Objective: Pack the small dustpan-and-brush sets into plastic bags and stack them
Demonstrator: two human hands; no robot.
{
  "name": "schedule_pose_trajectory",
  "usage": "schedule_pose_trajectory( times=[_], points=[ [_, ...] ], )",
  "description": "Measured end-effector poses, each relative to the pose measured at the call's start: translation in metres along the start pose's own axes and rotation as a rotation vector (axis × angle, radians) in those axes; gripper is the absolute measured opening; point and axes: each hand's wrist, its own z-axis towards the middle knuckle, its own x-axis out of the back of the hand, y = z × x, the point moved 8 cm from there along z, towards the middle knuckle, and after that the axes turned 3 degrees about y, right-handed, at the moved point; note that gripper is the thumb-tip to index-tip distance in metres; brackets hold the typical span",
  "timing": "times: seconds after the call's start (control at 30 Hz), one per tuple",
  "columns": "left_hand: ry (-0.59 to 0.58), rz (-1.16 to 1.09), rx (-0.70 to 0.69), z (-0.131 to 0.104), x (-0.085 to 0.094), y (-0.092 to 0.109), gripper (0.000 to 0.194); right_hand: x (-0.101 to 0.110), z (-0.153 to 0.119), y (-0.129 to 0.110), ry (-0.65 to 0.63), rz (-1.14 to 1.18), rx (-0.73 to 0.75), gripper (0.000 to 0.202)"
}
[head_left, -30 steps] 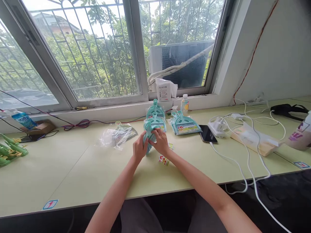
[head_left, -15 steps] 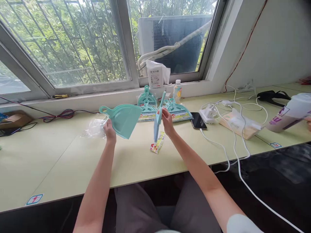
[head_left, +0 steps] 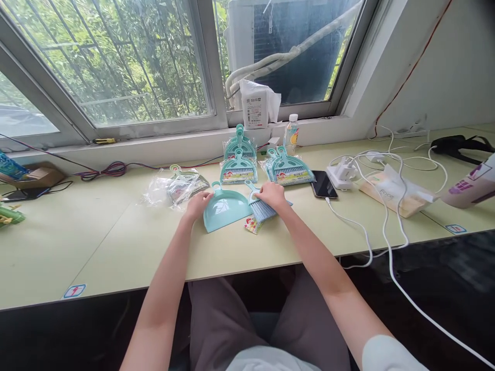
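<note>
My left hand grips the left edge of a mint-green dustpan, whose wide lip faces me at the table. My right hand is closed on a small hand brush with blue-grey bristles, just right of the dustpan. Beneath the bristles lies a printed card, partly covered. Behind stand wrapped dustpan-and-brush sets, one pack straight ahead and another to the right. Crumpled clear plastic wrapping lies left of my left hand, beside another wrapped set.
A phone on a charging cable lies to the right, near a white power strip and a tissue pack. A drink bottle stands behind the packs. A cardboard box sits far left.
The dustpan has come down from its tilted, raised position to the table, rightward. The brush has turned from edge-on to bristles toward me and moved lower. The camera view has shifted.
</note>
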Motion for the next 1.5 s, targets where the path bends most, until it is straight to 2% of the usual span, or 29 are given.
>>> schedule_pose_trajectory(
  times=[0.2,0.37,0.63,0.73,0.87,0.93,1.03,1.1,1.17,1.27,1.33,1.4,1.43,1.5],
  points=[
    [0.018,0.064,0.009,0.0,0.001,-0.003,0.043,-0.006,0.001,-0.001,0.02,0.011,0.001,0.031],
    [0.075,0.009,-0.051,-0.001,0.004,-0.001,0.038,-0.002,0.0,0.0,0.038,0.073,0.007,0.029],
    [0.094,-0.081,-0.045,-0.002,0.005,0.002,0.03,-0.004,-0.001,0.0,0.038,0.116,0.01,0.028],
    [0.121,-0.208,-0.026,-0.001,0.005,0.008,0.029,0.008,-0.005,-0.007,0.14,0.176,0.028,0.028],
    [0.179,-0.547,0.045,-0.005,0.009,0.022,0.036,0.03,-0.024,-0.032,0.323,0.247,0.124,0.031],
    [0.104,-0.715,0.033,-0.011,0.005,0.04,0.044,0.035,-0.036,-0.048,0.371,0.247,0.193,0.03],
    [-0.129,-0.861,-0.111,-0.025,-0.006,0.08,0.053,0.034,-0.048,-0.065,0.403,0.241,0.262,0.029],
    [-0.198,-0.891,-0.177,-0.033,-0.011,0.096,0.056,0.032,-0.05,-0.067,0.402,0.263,0.273,0.03],
    [-0.208,-0.895,-0.201,-0.035,-0.014,0.101,0.056,0.029,-0.047,-0.065,0.372,0.324,0.299,0.029],
    [-0.153,-0.876,-0.18,-0.031,-0.013,0.094,0.053,0.031,-0.04,-0.061,0.325,0.483,0.383,0.026],
    [-0.111,-0.868,-0.152,-0.028,-0.011,0.087,0.052,0.038,-0.035,-0.054,0.374,0.562,0.391,0.022],
    [-0.088,-0.871,-0.138,-0.027,-0.01,0.083,0.052,0.041,-0.029,-0.044,0.408,0.609,0.361,0.029],
    [-0.085,-0.87,-0.141,-0.026,-0.01,0.082,0.052,0.038,-0.024,-0.042,0.366,0.643,0.353,0.033],
    [-0.081,-0.849,-0.167,-0.027,-0.009,0.084,0.05,0.022,-0.016,-0.042,0.173,0.755,0.357,0.035]
  ],
)
